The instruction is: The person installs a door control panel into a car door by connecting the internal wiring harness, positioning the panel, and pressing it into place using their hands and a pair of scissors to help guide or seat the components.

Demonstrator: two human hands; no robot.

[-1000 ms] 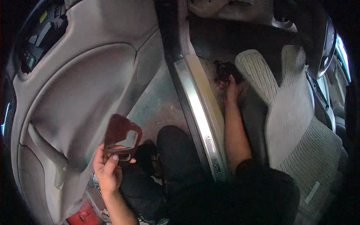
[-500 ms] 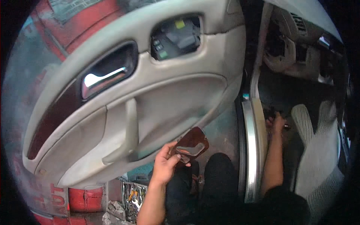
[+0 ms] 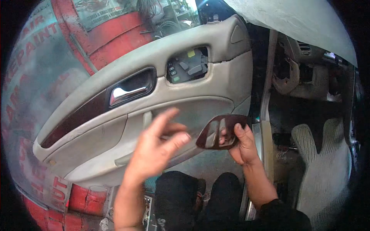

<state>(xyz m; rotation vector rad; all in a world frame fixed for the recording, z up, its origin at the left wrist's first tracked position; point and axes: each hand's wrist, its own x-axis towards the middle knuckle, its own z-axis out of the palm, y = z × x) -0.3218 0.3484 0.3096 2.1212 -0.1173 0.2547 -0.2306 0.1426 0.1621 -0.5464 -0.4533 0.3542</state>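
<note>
My right hand (image 3: 246,147) grips a glossy dark red-brown trim plate (image 3: 204,137) by its right end, thumb on the face. Fingers show through a cutout in the plate. My left hand (image 3: 152,144) is raised to the left of the plate, apart from it, with fingers spread and nothing in them. Both hands are in front of an open car door's beige inner panel (image 3: 181,102). A switch module (image 3: 187,67) with grey and black parts is exposed inside a rough-edged opening in the armrest. Left of that opening sits a chrome door handle (image 3: 129,94) in a dark recess.
A matching dark trim strip (image 3: 75,119) runs along the door's left end. To the right are the door sill (image 3: 266,150), a ribbed grey seat cover (image 3: 325,169) and a partly stripped dashboard (image 3: 308,73). A red painted wall (image 3: 119,36) stands beyond the door.
The trim plate has passed from my left hand to my right and moved up and right. My right hand has come out of the car's interior. My left hand has let go and risen.
</note>
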